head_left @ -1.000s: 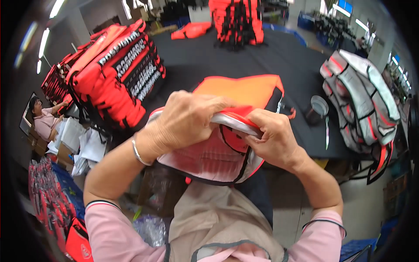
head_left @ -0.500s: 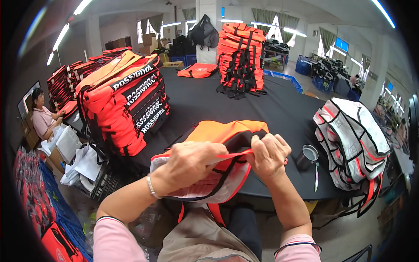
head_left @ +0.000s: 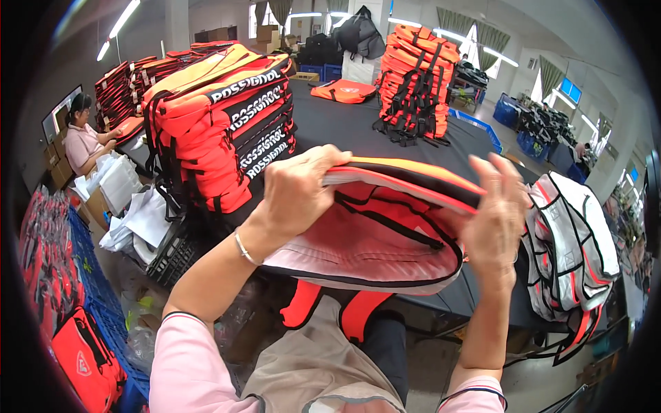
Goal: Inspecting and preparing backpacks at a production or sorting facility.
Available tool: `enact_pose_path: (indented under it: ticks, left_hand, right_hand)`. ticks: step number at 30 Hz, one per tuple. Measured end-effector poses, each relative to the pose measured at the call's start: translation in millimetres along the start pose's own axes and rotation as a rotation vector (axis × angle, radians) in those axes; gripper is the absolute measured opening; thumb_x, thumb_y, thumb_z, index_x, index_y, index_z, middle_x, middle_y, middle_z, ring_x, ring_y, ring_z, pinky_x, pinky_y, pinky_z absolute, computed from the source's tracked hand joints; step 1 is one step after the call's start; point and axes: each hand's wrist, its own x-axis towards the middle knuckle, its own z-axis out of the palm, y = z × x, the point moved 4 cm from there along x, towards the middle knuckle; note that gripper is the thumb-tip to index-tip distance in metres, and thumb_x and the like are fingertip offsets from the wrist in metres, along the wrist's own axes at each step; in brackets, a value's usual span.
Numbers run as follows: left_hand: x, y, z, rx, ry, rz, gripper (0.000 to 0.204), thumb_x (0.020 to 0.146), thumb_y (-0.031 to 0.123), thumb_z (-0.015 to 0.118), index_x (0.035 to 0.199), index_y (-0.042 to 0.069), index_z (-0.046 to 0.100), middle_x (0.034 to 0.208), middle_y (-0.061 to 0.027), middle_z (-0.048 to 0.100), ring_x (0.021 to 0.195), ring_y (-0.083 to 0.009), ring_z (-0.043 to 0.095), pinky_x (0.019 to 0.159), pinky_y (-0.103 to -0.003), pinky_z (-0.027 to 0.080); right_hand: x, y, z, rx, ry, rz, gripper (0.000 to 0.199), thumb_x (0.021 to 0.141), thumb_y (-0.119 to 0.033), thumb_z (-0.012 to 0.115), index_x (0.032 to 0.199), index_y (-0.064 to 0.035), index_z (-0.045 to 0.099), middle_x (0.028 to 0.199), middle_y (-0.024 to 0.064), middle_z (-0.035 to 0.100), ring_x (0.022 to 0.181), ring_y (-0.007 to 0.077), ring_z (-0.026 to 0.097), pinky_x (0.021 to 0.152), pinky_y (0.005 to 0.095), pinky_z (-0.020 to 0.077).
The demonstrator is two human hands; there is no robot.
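An orange, black and whitish backpack [head_left: 372, 272] lies across the table's near edge with its mouth spread open. Its pink-white inside and black binding show, and two red straps [head_left: 359, 315] hang over my lap. My left hand [head_left: 299, 186] is closed on the left end of the raised upper rim. Beside the right end of that rim is my right hand [head_left: 492, 224], its fingers stretched upward and apart, somewhat blurred. Where its thumb touches the bag, I cannot tell.
Stacked orange bags stand at left [head_left: 206, 151] and far back [head_left: 416, 86] on the black table [head_left: 330, 127]. A flat orange bag [head_left: 344, 91] lies between them. White backpacks [head_left: 575, 241] sit at right. A co-worker [head_left: 86, 138] sits at far left near papers [head_left: 141, 220].
The bag's mouth has been lifted and spread wide, showing the inside. My right hand has moved right and loosened its pinch on the edge; my left hand has risen. The view has shifted.
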Motion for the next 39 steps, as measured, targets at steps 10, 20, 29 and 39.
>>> enact_pose_path:
  ticks: [10,20,29,39]
  left_hand:
    - [-60,14,21,-0.575,-0.762,-0.317,0.048,0.067,0.026,0.086,0.095,0.001,0.055,0.083,-0.0145,0.064,0.076,-0.0300,0.064,0.068,-0.038,0.051]
    - [-146,24,31,-0.632,-0.988,-0.263,0.032,0.070,0.003,0.069,0.099,0.002,0.057,0.089,-0.0156,0.062,0.088,-0.0347,0.063,0.074,-0.041,0.051]
    - [-147,39,-5,-0.470,-1.272,-0.231,0.029,0.068,0.022,0.074,0.087,0.005,0.061,0.081,-0.0131,0.062,0.073,-0.0350,0.063,0.059,-0.042,0.049]
    - [-73,34,-19,-0.046,-0.454,0.242,0.021,0.067,0.006,0.069,0.087,0.007,0.064,0.070,-0.0028,0.055,0.060,-0.0182,0.060,0.052,-0.031,0.049]
  right_hand:
    - [-13,-28,50,0.473,-0.417,-0.263,0.018,0.076,-0.004,0.060,0.094,-0.0053,0.059,0.087,0.0146,0.065,0.080,0.0362,0.065,0.069,0.0409,0.0539]
    - [-105,-93,57,0.539,-0.704,-0.747,0.022,0.073,-0.020,0.069,0.086,-0.0075,0.056,0.087,0.0060,0.059,0.089,0.0224,0.062,0.074,0.0378,0.0497]
    - [-122,-97,78,1.007,-0.985,-0.509,0.021,0.074,-0.020,0.075,0.084,-0.0082,0.061,0.069,0.0059,0.054,0.060,0.0267,0.058,0.051,0.0383,0.0440]
    - [-64,-82,39,0.655,-0.181,-0.525,0.013,0.071,-0.008,0.066,0.083,-0.0071,0.061,0.065,0.0011,0.046,0.054,0.0143,0.054,0.041,0.0305,0.0410]
